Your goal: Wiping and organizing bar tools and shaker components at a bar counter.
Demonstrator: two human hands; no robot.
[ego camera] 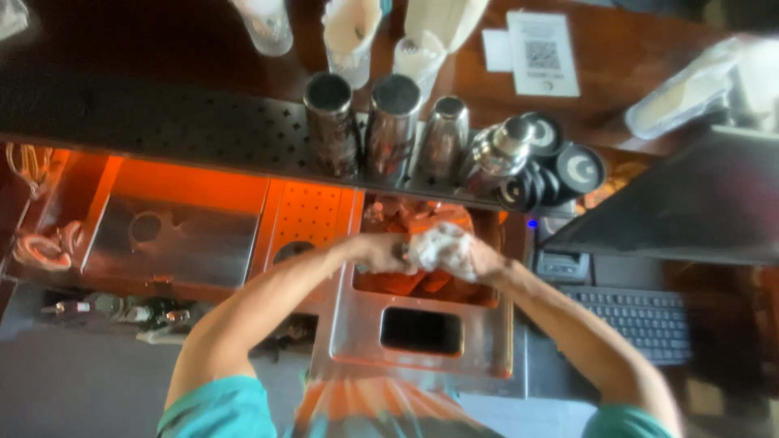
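Note:
My left hand [380,252] and my right hand [479,261] meet over an orange-lit well [406,284] in the steel bar station. Between them is a crumpled white cloth [441,247], which both hands grip. Whatever the cloth may be wrapped around is hidden. The picture is blurred. Just beyond the hands, several steel shaker tins [393,122] stand in a row on a black perforated bar mat [178,122].
A steel lid with a rectangular opening [422,331] lies near my body. A steel sink [174,239] is at the left, bottles [122,310] below it. Black round coasters [560,158], a keyboard [641,320] and a dark screen [690,203] are at the right. Glasses with white napkins [353,36] stand on the wooden counter.

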